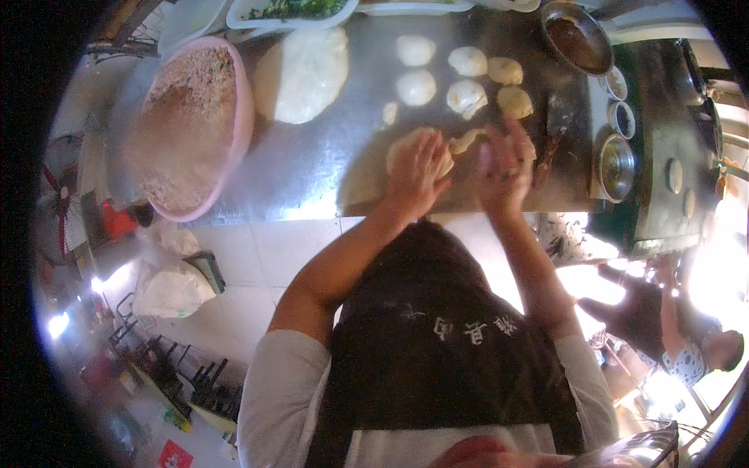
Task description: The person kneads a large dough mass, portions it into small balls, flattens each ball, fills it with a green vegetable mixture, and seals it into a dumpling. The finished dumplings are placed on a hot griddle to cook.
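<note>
My left hand lies with its fingers spread over a round piece of dough near the front edge of the metal worktop. To its right, my right hand is blurred and partly covers another piece of dough; its grip is unclear. A thin strip of dough lies between the hands. Beyond them rest several dough balls, two of them yellower, and a small scrap of dough. A large flattened dough sheet lies farther left.
A pink basin of crumbly filling stands at left. White trays, one with chopped greens, line the back. A metal bowl and smaller bowls stand at right, near a griddle with dough rounds. A person is at far right.
</note>
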Available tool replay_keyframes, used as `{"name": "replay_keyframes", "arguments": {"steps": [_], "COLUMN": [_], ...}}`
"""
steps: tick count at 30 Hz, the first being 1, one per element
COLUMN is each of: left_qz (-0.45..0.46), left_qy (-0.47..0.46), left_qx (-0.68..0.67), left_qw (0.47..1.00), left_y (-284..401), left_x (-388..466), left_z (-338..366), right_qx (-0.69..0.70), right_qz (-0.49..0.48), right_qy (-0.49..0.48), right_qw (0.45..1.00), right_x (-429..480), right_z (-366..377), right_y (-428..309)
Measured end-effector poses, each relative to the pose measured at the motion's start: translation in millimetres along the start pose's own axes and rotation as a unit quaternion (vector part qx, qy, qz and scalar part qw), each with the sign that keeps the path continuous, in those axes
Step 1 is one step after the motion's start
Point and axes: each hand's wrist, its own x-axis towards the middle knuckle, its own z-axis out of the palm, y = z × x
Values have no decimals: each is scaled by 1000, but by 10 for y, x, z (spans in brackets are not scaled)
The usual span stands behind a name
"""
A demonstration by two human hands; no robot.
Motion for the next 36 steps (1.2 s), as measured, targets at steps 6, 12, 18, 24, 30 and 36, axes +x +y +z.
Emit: {"name": "replay_keyframes", "arguments": {"steps": [6, 12, 18, 24, 30, 36], "left_qz": [-138, -108, -178, -122, -73, -127], "left_qy": [63, -63, -47, 95, -47, 37], "left_qx": [-118, -92, -264, -111, -57, -155], "left_qw": [981, 988, 947, 982, 995, 979], "left_y": [-126, -300, -225, -40, -110, 314], "left_x": [170, 82, -103, -86, 242, -47], "left_z": [-244, -41, 78, -195, 10, -191], "right_qx": [-272, -257, -267, -199, -71, -196], "right_qz": [-180, -98, -169, -172, -43, -103], "right_qy": [-180, -265, -267, -253, -114, -154], "right_qw": [928, 924, 910, 931, 990, 963], "right_x": [-99, -124, -346, -404, -400, -682], "right_z": [636, 642, 517, 358, 125, 315], "right_y": [207, 138, 151, 414, 319, 602]}}
